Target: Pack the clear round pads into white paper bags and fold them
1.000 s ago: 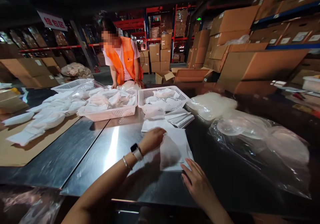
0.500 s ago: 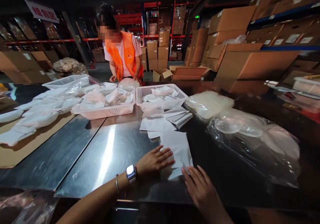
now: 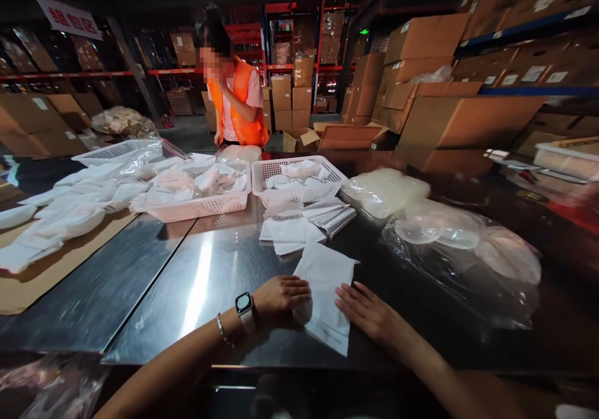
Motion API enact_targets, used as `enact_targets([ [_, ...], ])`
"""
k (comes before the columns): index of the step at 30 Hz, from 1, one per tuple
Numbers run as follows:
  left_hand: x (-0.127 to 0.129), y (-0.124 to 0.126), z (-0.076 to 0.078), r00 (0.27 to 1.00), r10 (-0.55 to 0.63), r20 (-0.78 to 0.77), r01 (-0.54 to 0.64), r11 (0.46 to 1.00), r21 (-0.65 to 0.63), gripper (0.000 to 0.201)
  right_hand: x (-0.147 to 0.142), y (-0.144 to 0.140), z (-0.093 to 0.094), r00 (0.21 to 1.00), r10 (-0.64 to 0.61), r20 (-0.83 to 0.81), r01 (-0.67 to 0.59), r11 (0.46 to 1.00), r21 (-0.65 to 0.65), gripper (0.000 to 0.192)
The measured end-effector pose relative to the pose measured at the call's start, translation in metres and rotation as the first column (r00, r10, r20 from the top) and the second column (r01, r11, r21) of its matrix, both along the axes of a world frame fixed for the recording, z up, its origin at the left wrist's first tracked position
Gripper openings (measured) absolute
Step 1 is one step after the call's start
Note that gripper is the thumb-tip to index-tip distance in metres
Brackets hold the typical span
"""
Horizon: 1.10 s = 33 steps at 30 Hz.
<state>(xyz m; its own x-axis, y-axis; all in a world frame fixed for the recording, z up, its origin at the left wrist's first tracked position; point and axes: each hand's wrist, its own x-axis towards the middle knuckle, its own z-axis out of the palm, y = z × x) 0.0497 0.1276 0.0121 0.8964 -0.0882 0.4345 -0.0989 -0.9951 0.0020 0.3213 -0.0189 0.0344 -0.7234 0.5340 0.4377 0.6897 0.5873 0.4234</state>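
A flat white paper-like bag (image 3: 325, 294) lies in front of me on the dark metal table, slightly turned. My left hand (image 3: 281, 297) rests at its left edge, fingers close together and stretched over the bag; the thumb is hidden. My right hand (image 3: 365, 310) lies at the right edge, its fingers extended flat onto the bag. Neither hand visibly grips it. Just beyond are more flat white bags (image 3: 292, 230) and a fanned stack of white bags (image 3: 330, 215).
Two white baskets (image 3: 344, 178) hold white packets. More white packets (image 3: 79, 210) lie on cardboard (image 3: 100, 241) at left. Clear plastic bags with translucent round pieces (image 3: 449, 231) lie right. A person in an orange vest (image 3: 248, 119) stands across the table (image 3: 229, 269); cartons (image 3: 468, 119) are behind.
The bag has turned, its near end now lower and to the right. My left hand's fingers have drawn together; my right hand has moved up along the right edge. The co-worker has raised a hand.
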Motion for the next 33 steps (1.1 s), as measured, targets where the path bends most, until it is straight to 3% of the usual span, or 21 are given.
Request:
enact_targets([
  [2, -0.005, -0.004, 0.002, 0.999, -0.022, 0.043, 0.020, 0.998, 0.054, 0.027, -0.007, 0.009, -0.001, 0.999, 0.050, -0.003, -0.050, 0.998, -0.026, 0.037],
  [9, -0.020, -0.004, 0.019, 0.990, -0.115, 0.077, 0.092, 0.965, 0.247, 0.030, -0.008, 0.012, -0.004, 0.985, 0.170, -0.033, -0.172, 0.981, -0.090, 0.033],
  [17, -0.028, -0.007, 0.007, 0.987, -0.161, 0.026, 0.145, 0.941, 0.306, 0.021, -0.006, 0.014, 0.002, 0.971, 0.238, -0.020, -0.239, 0.970, -0.037, 0.027],
  [22, -0.025, -0.021, 0.012, 0.999, -0.033, 0.007, 0.032, 0.988, 0.148, 0.025, 0.007, 0.030, -0.002, 0.958, 0.288, 0.001, -0.288, 0.955, -0.072, 0.033],
  [25, -0.025, -0.032, 0.016, 0.998, 0.059, -0.018, -0.061, 0.985, -0.163, 0.026, 0.014, 0.033, -0.014, 0.937, 0.301, -0.178, -0.329, 0.931, -0.161, 0.036],
  [27, -0.027, -0.042, 0.017, 0.981, 0.190, -0.033, -0.187, 0.901, -0.390, 0.028, 0.014, 0.030, -0.020, 0.903, 0.245, -0.354, -0.346, 0.902, -0.260, 0.036],
  [29, -0.028, -0.051, 0.018, 0.923, 0.377, -0.072, -0.348, 0.741, -0.574, 0.035, 0.010, 0.025, -0.020, 0.842, 0.104, -0.530, -0.331, 0.875, -0.354, 0.036],
  [31, -0.028, -0.057, 0.019, 0.845, 0.523, -0.113, -0.448, 0.575, -0.684, 0.043, 0.002, 0.021, -0.017, 0.726, -0.103, -0.680, -0.285, 0.854, -0.435, 0.040],
  [33, -0.024, -0.060, 0.019, 0.792, 0.595, -0.133, -0.464, 0.447, -0.765, 0.046, -0.005, 0.020, -0.014, 0.581, -0.287, -0.762, -0.242, 0.833, -0.498, 0.047],
])
